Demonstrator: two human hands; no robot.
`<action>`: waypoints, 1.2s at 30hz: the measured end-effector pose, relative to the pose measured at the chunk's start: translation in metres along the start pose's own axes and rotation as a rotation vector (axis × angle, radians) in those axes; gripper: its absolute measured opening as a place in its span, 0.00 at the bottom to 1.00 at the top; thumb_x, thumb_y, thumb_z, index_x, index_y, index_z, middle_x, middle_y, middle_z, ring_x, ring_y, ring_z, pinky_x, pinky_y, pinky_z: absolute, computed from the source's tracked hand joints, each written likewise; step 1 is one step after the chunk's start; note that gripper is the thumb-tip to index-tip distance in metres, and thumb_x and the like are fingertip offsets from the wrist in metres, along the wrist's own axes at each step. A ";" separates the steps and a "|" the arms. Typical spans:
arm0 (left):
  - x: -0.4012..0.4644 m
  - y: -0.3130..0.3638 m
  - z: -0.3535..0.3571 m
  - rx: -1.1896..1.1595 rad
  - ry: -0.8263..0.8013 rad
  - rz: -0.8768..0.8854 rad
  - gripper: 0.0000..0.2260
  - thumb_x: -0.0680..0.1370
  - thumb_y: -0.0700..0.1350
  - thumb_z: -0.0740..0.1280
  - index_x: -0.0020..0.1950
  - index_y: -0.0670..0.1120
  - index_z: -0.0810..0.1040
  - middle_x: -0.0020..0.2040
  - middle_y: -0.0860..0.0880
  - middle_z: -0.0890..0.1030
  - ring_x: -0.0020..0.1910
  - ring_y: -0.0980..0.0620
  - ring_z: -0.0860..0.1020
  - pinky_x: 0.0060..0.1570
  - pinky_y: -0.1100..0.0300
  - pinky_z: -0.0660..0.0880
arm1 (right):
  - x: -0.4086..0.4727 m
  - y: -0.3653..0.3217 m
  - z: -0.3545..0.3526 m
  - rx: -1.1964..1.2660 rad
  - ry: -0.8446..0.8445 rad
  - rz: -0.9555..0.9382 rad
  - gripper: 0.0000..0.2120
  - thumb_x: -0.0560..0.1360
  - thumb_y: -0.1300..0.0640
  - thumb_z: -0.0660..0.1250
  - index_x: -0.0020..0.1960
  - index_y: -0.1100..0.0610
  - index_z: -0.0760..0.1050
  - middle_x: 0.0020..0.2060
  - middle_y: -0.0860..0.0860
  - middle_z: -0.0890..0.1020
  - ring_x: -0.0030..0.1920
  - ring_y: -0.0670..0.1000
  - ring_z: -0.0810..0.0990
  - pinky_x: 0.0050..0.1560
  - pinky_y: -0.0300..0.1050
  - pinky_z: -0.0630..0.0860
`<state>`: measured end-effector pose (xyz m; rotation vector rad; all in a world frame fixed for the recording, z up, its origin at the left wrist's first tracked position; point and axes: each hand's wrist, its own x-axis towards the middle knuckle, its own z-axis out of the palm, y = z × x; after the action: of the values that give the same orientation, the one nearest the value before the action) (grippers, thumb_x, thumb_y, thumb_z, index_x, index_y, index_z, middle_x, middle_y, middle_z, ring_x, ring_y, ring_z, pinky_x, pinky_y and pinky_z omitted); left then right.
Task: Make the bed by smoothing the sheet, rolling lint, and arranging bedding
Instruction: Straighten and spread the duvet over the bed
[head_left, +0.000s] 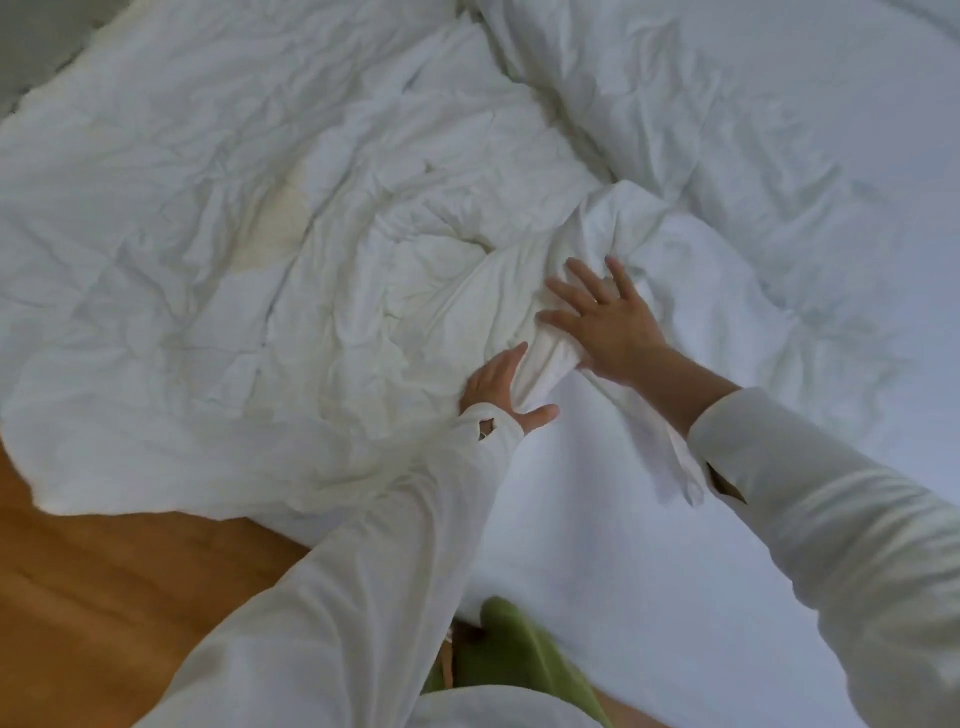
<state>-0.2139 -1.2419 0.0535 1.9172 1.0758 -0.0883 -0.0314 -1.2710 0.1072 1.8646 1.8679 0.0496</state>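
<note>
A crumpled white duvet (260, 234) covers the left and far part of the bed and hangs off the left edge. A smooth white sheet (623, 545) lies bare in the near right part. My left hand (498, 389) grips a bunched fold of the duvet (540, 358) between thumb and fingers. My right hand (602, 317) rests just beyond it, fingers spread flat on the same bunched cloth. Both arms wear white sleeves.
Wooden floor (104, 597) shows at the lower left beside the bed. Green clothing (514, 654) on my legs sits at the bottom centre against the bed's near edge. A grey strip (31, 47) lies at the top left corner.
</note>
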 end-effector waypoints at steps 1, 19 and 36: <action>0.005 0.004 0.004 0.051 0.030 -0.030 0.35 0.74 0.59 0.68 0.76 0.58 0.56 0.76 0.54 0.58 0.75 0.52 0.55 0.73 0.56 0.50 | 0.004 0.016 0.001 0.009 0.017 -0.011 0.33 0.72 0.41 0.69 0.74 0.39 0.60 0.79 0.48 0.49 0.78 0.57 0.40 0.69 0.61 0.25; -0.082 -0.055 0.016 0.236 -0.445 -0.333 0.23 0.83 0.55 0.52 0.70 0.43 0.69 0.69 0.41 0.71 0.67 0.43 0.70 0.64 0.58 0.64 | -0.129 -0.105 0.071 0.703 -0.531 0.016 0.29 0.81 0.38 0.41 0.72 0.51 0.67 0.68 0.54 0.74 0.66 0.56 0.73 0.62 0.48 0.68; -0.124 -0.009 0.080 0.358 -0.449 -0.048 0.17 0.79 0.52 0.61 0.66 0.49 0.72 0.64 0.47 0.75 0.62 0.47 0.73 0.61 0.58 0.69 | -0.309 -0.119 0.093 0.501 -0.475 0.578 0.29 0.79 0.39 0.56 0.77 0.46 0.55 0.78 0.50 0.49 0.77 0.56 0.46 0.75 0.58 0.44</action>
<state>-0.2698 -1.3785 0.0563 2.0469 0.8354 -0.7461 -0.1261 -1.6001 0.0800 2.4239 1.0377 -0.6597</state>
